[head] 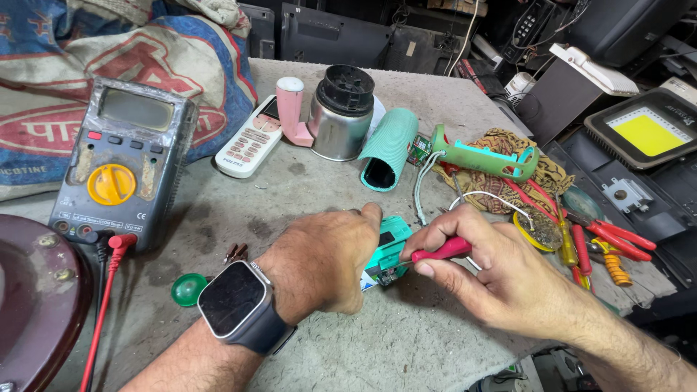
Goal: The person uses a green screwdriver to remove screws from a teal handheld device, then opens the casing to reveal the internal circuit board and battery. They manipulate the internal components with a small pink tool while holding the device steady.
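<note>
The small teal device part (390, 250) lay on the grey worktable (377, 341) between the two hands, its long axis running from lower left to upper right, toward the teal ribbed sleeve (390, 149). The left hand (323, 265) pressed down over its near end, fingers curled loosely around it. The right hand (501, 279) pinched a red-handled tool (441, 251) tightly between thumb and fingers, its handle pointing left at the part.

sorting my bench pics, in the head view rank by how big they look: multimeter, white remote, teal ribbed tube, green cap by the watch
1. multimeter, clearly largest, though it also sits nearer the camera
2. white remote and teal ribbed tube: look about alike, not ranked
3. green cap, smallest
</note>
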